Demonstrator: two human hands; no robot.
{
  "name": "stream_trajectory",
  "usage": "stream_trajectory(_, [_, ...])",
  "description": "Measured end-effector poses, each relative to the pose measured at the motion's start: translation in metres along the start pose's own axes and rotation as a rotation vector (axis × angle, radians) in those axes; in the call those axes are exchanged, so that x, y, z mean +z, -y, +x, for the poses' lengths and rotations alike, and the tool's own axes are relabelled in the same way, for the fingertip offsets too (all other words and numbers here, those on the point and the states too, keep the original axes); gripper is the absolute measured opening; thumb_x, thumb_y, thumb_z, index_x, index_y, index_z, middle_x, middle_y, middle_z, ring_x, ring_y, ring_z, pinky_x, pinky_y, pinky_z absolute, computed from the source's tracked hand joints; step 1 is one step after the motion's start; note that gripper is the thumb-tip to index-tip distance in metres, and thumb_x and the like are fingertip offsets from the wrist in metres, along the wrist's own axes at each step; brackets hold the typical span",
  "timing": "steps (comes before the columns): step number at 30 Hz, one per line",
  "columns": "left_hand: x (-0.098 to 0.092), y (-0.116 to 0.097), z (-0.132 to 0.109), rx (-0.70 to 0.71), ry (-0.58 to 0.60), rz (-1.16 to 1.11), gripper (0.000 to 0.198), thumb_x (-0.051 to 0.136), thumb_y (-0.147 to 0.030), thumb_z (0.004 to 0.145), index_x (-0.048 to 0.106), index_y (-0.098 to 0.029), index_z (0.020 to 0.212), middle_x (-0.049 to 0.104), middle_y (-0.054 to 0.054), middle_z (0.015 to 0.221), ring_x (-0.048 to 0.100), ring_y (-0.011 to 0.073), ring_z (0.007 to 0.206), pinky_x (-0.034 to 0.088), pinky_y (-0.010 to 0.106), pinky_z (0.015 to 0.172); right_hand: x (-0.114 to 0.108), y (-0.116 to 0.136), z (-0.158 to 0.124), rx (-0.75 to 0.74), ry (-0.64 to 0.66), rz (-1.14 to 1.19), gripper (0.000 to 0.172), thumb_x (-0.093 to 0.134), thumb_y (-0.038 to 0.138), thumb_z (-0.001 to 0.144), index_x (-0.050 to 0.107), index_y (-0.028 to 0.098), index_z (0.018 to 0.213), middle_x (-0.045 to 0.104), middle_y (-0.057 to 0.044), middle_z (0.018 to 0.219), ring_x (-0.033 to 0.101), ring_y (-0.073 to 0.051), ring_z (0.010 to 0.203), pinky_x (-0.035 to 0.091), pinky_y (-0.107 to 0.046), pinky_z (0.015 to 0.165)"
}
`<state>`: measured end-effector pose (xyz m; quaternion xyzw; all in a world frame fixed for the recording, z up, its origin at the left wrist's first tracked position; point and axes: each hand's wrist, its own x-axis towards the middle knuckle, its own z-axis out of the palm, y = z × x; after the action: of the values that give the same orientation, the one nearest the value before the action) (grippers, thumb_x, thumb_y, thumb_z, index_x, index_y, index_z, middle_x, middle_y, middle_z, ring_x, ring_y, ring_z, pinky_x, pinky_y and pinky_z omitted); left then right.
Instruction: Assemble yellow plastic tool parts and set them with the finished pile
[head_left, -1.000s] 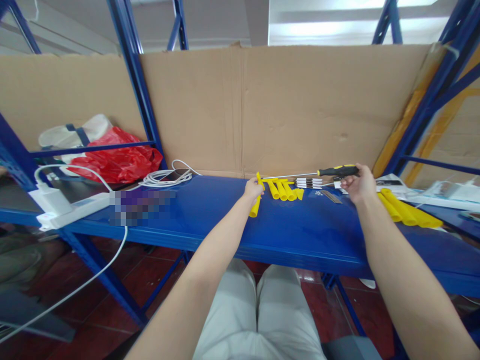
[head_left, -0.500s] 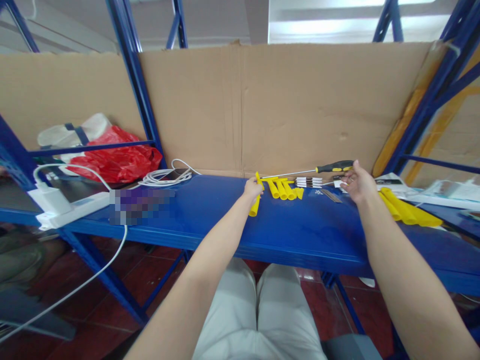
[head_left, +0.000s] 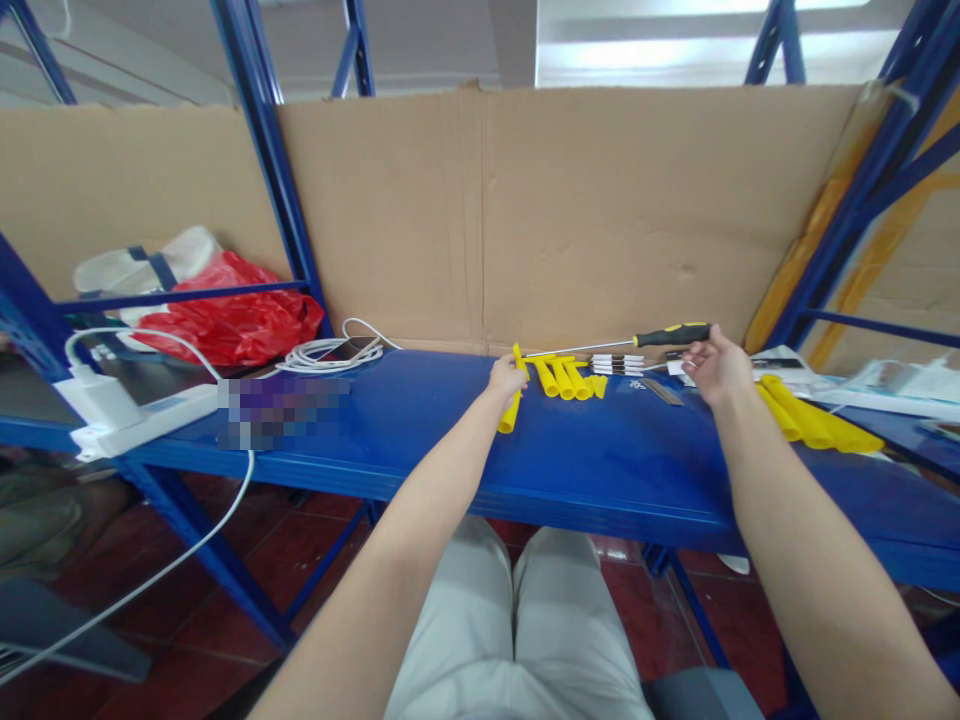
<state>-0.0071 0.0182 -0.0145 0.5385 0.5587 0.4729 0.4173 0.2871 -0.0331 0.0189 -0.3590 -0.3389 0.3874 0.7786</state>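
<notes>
Closed around a yellow plastic handle, my left hand holds it upright at the middle of the blue shelf. A long screwdriver with a black and yellow grip lies nearly level, its tip touching the upper part of the handle. My right hand grips the screwdriver by its far right end. Several more yellow plastic handles lie in a row just right of my left hand. Behind the screwdriver shaft sit small white and dark packs. A thin flat metal strip and tiny loose bits rest nearby.
More yellow cone-shaped parts lie right of my right forearm. A coiled white cable, a red plastic bag and a white power strip are on the left. Cardboard stands along the back, between blue posts.
My right hand and the screwdriver's grip have shifted very slightly to the right and down. My left hand keeps the yellow handle in the same place.
</notes>
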Motion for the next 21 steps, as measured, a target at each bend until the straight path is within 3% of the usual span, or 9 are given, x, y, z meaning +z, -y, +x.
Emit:
stream_trajectory(2, [0.000, 0.000, 0.000, 0.003, 0.000, -0.004, 0.055, 0.055, 0.005, 0.075, 0.059, -0.013, 0.126, 0.072, 0.005, 0.089, 0.054, 0.0055, 0.047, 0.038, 0.017, 0.043, 0.005, 0.002, -0.006, 0.019, -0.054, -0.044, 0.030, 0.049, 0.031, 0.098, 0.048, 0.022, 0.069, 0.053, 0.003, 0.053, 0.050, -0.010, 0.043, 0.039, -0.019, 0.038])
stream_trajectory(7, [0.001, 0.002, 0.002, 0.010, -0.007, -0.007, 0.059, 0.055, 0.004, 0.074, 0.059, -0.013, 0.129, 0.073, 0.007, 0.092, 0.055, 0.0066, 0.049, 0.040, 0.017, 0.044, 0.013, 0.005, -0.015, 0.007, -0.107, -0.082, 0.033, 0.057, 0.037, 0.094, 0.045, 0.022, 0.067, 0.045, 0.007, 0.047, 0.041, -0.008, 0.037, 0.036, -0.019, 0.036])
stream_trajectory(12, [0.000, 0.003, 0.003, 0.011, 0.002, 0.001, 0.058, 0.054, 0.004, 0.074, 0.058, -0.013, 0.129, 0.073, 0.007, 0.095, 0.056, 0.0064, 0.050, 0.039, 0.016, 0.043, 0.016, 0.010, -0.018, 0.074, -0.157, -0.083, 0.033, 0.049, 0.032, 0.095, 0.042, 0.022, 0.064, 0.049, 0.004, 0.051, 0.044, -0.009, 0.039, 0.038, -0.020, 0.037])
stream_trajectory(21, [0.000, 0.002, 0.003, 0.015, 0.009, 0.006, 0.052, 0.059, 0.002, 0.076, 0.059, -0.012, 0.126, 0.071, 0.006, 0.091, 0.054, 0.0051, 0.048, 0.038, 0.016, 0.043, 0.024, 0.013, -0.026, 0.071, -0.168, -0.023, 0.032, 0.040, 0.020, 0.093, 0.040, 0.024, 0.062, 0.028, 0.006, 0.037, 0.032, -0.010, 0.032, 0.031, -0.019, 0.028])
